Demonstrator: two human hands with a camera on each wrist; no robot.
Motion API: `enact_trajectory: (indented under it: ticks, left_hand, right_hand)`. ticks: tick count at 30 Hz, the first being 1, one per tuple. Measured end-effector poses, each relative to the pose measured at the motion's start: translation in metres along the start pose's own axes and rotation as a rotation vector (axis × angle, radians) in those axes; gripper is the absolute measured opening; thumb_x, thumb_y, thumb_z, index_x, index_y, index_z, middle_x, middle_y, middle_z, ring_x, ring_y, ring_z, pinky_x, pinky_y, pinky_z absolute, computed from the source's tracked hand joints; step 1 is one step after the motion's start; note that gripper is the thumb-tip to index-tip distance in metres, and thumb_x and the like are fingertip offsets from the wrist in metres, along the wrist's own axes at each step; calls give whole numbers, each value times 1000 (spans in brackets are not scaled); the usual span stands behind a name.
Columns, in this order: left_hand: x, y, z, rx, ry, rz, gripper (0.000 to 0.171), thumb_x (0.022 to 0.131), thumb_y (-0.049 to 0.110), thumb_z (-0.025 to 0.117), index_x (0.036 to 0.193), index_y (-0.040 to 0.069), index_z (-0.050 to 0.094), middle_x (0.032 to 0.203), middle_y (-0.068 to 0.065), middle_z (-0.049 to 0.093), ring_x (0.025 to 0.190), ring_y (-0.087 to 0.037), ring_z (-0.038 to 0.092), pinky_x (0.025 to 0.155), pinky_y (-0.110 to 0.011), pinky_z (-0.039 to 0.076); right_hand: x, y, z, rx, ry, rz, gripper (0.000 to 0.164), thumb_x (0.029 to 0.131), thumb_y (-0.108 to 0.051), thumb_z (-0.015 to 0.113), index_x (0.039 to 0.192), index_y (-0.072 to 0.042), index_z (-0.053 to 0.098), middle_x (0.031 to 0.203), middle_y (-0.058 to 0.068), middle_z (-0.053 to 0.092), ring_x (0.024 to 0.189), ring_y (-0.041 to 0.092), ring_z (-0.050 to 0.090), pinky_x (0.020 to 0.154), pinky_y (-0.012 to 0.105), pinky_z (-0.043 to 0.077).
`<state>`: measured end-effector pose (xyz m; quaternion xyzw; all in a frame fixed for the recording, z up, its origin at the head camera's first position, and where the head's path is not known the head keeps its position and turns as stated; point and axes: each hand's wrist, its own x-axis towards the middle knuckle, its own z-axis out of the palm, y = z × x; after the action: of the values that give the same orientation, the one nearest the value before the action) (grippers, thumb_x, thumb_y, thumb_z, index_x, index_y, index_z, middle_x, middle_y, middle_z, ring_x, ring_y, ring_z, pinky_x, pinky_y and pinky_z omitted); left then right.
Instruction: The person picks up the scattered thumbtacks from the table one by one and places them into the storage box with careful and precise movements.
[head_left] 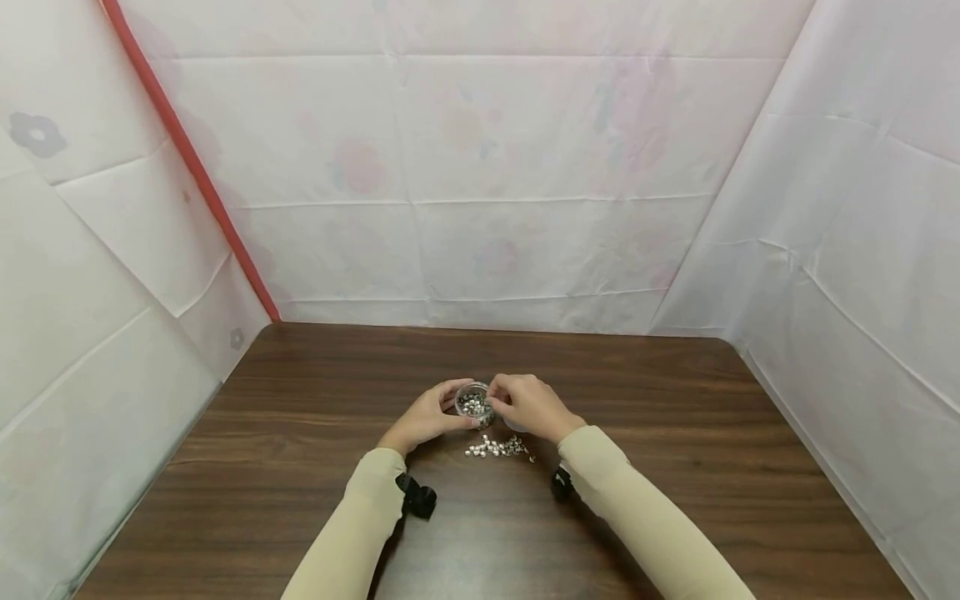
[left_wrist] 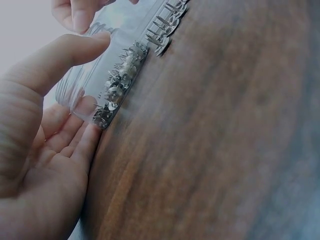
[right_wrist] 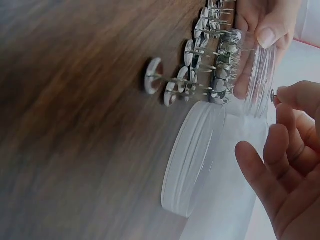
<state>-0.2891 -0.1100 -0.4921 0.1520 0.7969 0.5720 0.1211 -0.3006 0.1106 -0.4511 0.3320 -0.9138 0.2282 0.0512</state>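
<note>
My left hand (head_left: 426,418) grips a clear round jar (left_wrist: 85,82) from its left side, thumb near the rim and fingers behind. Silver thumbtacks (left_wrist: 120,75) form a layer at the bottom of the jar, which stands upright on the table. Over the jar's mouth, my right hand (head_left: 534,407) pinches a single thumbtack (right_wrist: 273,95) between thumb and index finger; its other fingers are loosely bent. In front of the jar lies a loose group of thumbtacks (head_left: 497,448), most with points up in the wrist views.
A clear round lid (right_wrist: 192,160) rests on the table beside the jar, partly under my right hand in the head view. Brown wood grain covers the table (head_left: 360,358). Pale cloth walls (head_left: 480,167) enclose its back and sides, with a red strip (head_left: 187,158) at the left.
</note>
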Motion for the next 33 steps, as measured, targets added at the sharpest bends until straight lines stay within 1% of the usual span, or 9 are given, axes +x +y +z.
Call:
enact_trajectory:
  ticks: [2, 3, 8, 14, 17, 21, 24, 29, 33]
  left_hand:
    - [0, -1, 0, 6, 8, -2, 78, 71, 37, 80, 139, 23, 43, 141, -1, 41, 126, -21, 39, 105, -50, 37]
    - [2, -6, 1, 8, 16, -7, 78, 70, 39, 81, 138, 26, 44, 140, 2, 41, 125, -19, 39, 105, -49, 37]
    - [2, -6, 1, 20, 19, -20, 79, 69, 41, 81, 138, 27, 44, 140, 4, 40, 125, -18, 39, 105, -48, 37]
    - [1, -8, 0, 36, 22, -19, 81, 69, 43, 80, 139, 26, 43, 141, 4, 39, 125, -18, 39, 105, -49, 37]
    - [2, -8, 0, 29, 22, -17, 81, 69, 43, 80, 138, 26, 44, 140, 4, 40, 125, -18, 39, 106, -49, 37]
    - [3, -9, 1, 17, 22, -18, 79, 69, 42, 81, 137, 27, 45, 140, 5, 41, 125, -18, 39, 106, -49, 36]
    - [4, -8, 1, 12, 23, -18, 78, 69, 40, 81, 137, 28, 45, 139, 5, 41, 124, -17, 40, 105, -49, 37]
    - [5, -8, 1, -4, 20, -2, 76, 70, 37, 81, 136, 27, 46, 136, 3, 45, 121, -15, 44, 102, -48, 41]
    - [5, -9, 1, 4, 25, 5, 77, 69, 38, 81, 136, 27, 46, 135, 4, 46, 121, -14, 44, 102, -47, 41]
  right_hand:
    - [2, -1, 1, -11, -11, 9, 6, 92, -26, 59, 93, -23, 63, 73, -13, 59, 60, -1, 51, 52, 22, 48]
    - [3, -2, 1, -19, -16, 13, 7, 92, -27, 58, 93, -23, 63, 72, -13, 58, 58, 0, 50, 50, 22, 47]
    - [9, -4, 4, -47, -31, 24, 11, 93, -29, 56, 95, -23, 64, 67, -13, 55, 51, 4, 47, 44, 23, 43]
    - [12, -4, 6, -72, -26, 36, 10, 92, -30, 56, 93, -25, 64, 69, -14, 56, 54, 2, 48, 47, 24, 45]
    - [12, -4, 6, -70, -31, 44, 12, 92, -32, 57, 97, -25, 65, 72, -13, 59, 57, 1, 49, 50, 25, 47]
    - [10, -4, 3, -53, -38, 54, 18, 93, -34, 57, 106, -24, 64, 77, -13, 61, 59, 0, 50, 51, 25, 48]
    - [7, -4, 0, -30, -28, 48, 21, 92, -33, 58, 110, -22, 62, 78, -13, 62, 58, 0, 51, 51, 25, 48]
    - [0, -3, -4, -30, -17, 44, 21, 92, -31, 58, 111, -21, 60, 77, -14, 60, 56, -1, 50, 48, 24, 47]
    - [-8, -1, -7, -22, -28, 36, 20, 92, -30, 58, 109, -21, 58, 75, -13, 60, 55, -1, 50, 48, 23, 47]
